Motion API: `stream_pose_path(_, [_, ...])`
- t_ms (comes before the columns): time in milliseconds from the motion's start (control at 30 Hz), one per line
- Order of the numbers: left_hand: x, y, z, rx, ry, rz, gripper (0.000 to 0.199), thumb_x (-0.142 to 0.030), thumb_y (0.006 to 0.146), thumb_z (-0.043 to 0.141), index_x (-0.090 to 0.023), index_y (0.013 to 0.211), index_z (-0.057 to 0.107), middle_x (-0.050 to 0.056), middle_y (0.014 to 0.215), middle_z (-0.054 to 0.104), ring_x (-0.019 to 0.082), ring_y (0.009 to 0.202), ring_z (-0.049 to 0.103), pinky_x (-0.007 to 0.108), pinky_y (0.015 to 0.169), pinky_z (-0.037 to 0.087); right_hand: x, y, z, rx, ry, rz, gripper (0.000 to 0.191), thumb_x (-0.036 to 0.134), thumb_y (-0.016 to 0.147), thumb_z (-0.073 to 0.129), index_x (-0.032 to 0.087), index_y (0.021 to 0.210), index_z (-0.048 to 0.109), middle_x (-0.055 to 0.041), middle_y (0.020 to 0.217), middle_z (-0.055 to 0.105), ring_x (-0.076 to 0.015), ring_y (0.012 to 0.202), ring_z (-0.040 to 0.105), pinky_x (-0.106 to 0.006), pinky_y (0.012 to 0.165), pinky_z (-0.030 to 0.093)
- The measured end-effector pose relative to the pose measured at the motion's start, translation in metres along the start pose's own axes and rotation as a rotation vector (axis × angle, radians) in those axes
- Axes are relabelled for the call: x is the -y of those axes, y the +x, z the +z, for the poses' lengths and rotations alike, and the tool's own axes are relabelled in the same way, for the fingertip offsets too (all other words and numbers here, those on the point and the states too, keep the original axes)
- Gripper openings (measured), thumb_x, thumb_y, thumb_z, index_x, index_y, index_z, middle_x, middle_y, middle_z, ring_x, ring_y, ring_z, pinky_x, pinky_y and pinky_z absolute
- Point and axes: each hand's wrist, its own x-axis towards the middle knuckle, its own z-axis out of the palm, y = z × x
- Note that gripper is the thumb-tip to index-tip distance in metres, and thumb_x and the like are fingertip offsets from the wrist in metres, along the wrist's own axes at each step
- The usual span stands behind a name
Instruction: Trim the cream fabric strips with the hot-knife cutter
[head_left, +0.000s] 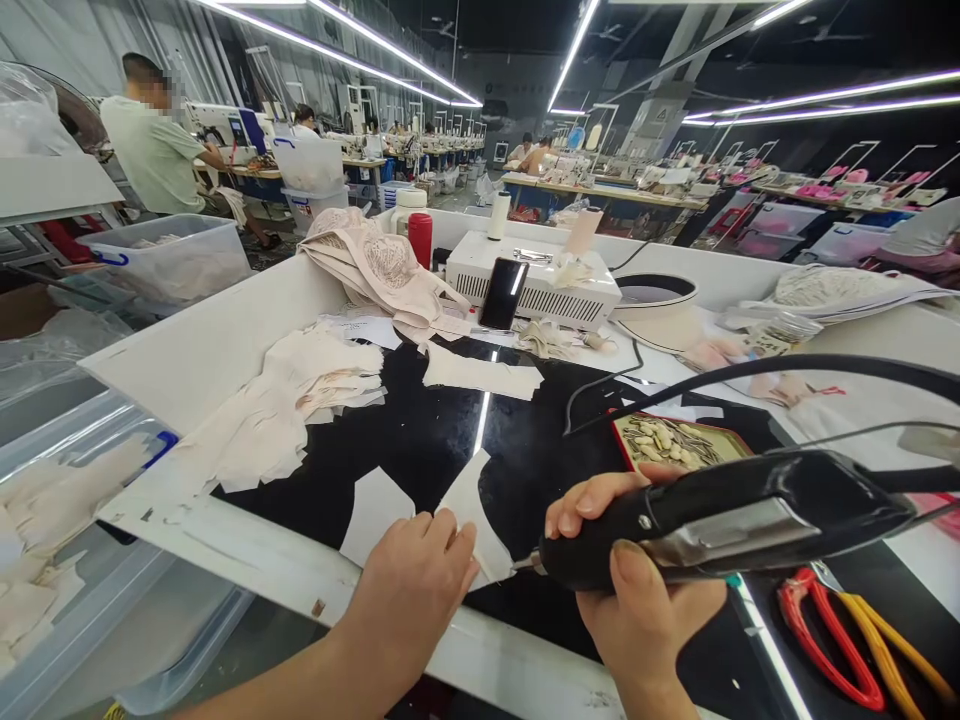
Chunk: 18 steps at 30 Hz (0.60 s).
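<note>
My left hand [411,590] has its fingers bent and pressed together on a cut white fabric piece [474,505], pinning it to the glossy black tabletop [330,455]. A second white piece [377,515] lies just left of it, partly hidden by that hand. My right hand [637,585] is wrapped round a black corded hand tool [720,520] with a silver lever. The tool's narrow metal tip [529,563] meets the lower right corner of the fabric; whether it presses in cannot be seen. Red-handled scissors [829,640] and a yellow-handled tool [889,650] lie right of my right hand.
Stacked beige fabric pieces [262,415] cover the left side; one beige strip [484,375] lies ahead. Behind stand a phone [503,293], a white vented box [540,265] and beige bras [375,260]. A seed tray [671,440] sits beyond the tool's cable [825,370]. Co-workers sit farther off.
</note>
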Motion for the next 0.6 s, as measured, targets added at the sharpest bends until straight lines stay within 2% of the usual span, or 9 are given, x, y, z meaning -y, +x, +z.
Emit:
stream_pose_path(100, [0.001,-0.002,-0.005,0.002,0.018,-0.026,0.011,-0.018,0.092,0.072,-0.020,0.092,0.061,-0.002,0.075,0.058,0.020,0.061,0.060,0.035,0.053,0.044,0.001,-0.001,0.000,0.007,0.008,-0.001,0.037,0.035,0.091,0.079,0.028,0.123,0.061,0.0021,0.082,0.065,-0.0162,0.064,0.063,-0.032,0.055,0.058])
stream_pose_path(200, [0.002,0.001,-0.011,-0.057,0.024,-0.030,0.018,-0.012,0.096,0.064,-0.020,0.081,0.057,-0.001,0.072,0.056,0.020,0.064,0.059,0.034,0.056,0.046,0.002,0.000,0.001,0.012,0.028,-0.001,0.038,0.035,0.091,0.080,0.028,0.123,0.061,0.0022,0.082,0.066,-0.0161,0.064,0.063,-0.031,0.054,0.058])
stream_pose_path(300, [0.001,0.006,-0.014,-0.152,-0.122,0.127,0.020,-0.003,0.100,0.054,-0.018,0.088,0.061,0.001,0.081,0.063,0.019,0.077,0.064,0.032,0.068,0.054,0.003,0.000,0.002,0.014,0.026,0.006,0.038,0.034,0.090,0.080,0.028,0.123,0.061,0.0023,0.081,0.065,-0.0165,0.063,0.062,-0.032,0.054,0.058])
stream_pose_path(433, [-0.003,0.010,-0.008,-0.221,-0.329,0.377,0.017,-0.003,0.104,0.052,-0.013,0.101,0.066,0.003,0.090,0.068,0.016,0.090,0.068,0.029,0.083,0.058,0.003,0.000,0.002,0.016,0.019,0.017,0.037,0.034,0.091,0.080,0.028,0.123,0.061,0.0026,0.082,0.065,-0.0162,0.064,0.062,-0.032,0.055,0.059])
stream_pose_path(600, [0.000,0.013,0.003,-0.197,-0.353,0.455,0.020,-0.001,0.105,0.049,-0.008,0.109,0.067,0.005,0.096,0.072,0.017,0.097,0.070,0.028,0.087,0.060,0.003,-0.002,0.001,0.032,0.037,0.017,0.038,0.033,0.092,0.079,0.028,0.124,0.061,0.0023,0.083,0.066,-0.0161,0.066,0.063,-0.031,0.056,0.059])
